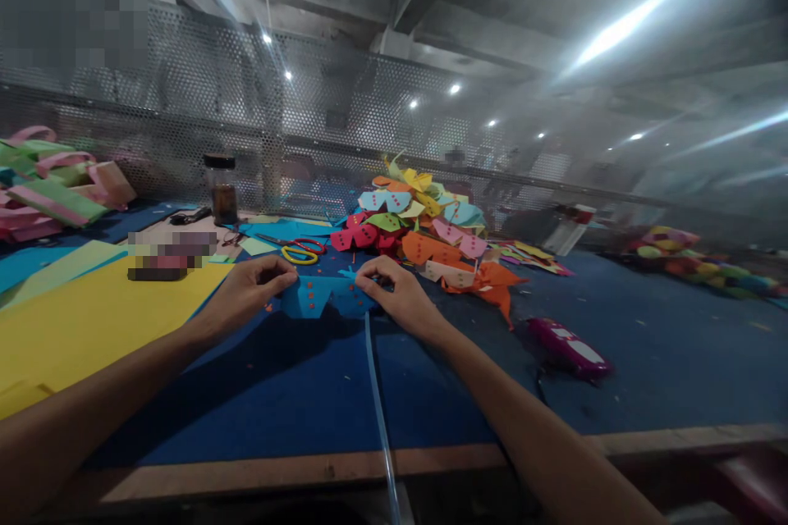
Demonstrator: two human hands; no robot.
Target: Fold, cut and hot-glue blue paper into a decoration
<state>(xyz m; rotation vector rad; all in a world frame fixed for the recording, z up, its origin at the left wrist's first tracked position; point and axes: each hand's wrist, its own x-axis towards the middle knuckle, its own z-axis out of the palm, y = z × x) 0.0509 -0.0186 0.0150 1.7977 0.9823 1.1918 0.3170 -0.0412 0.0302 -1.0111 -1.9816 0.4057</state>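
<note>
A blue paper cut-out with small orange-red dots is stretched between my two hands above the blue table top. My left hand pinches its upper left corner between thumb and fingers. The right end is in the closed fingers of my right hand, which cover part of it. A small ragged bit of blue paper sticks up beside the right fingertips. Below the cut-out, a thin pale blue strip runs down past the table edge; whether it joins the paper, I cannot tell.
Behind my hands lie yellow-handled scissors and red-handled scissors. A heap of colourful dotted paper cut-outs stands beyond. Yellow sheets are at left, near a dark-lidded jar. A purple object sits at right.
</note>
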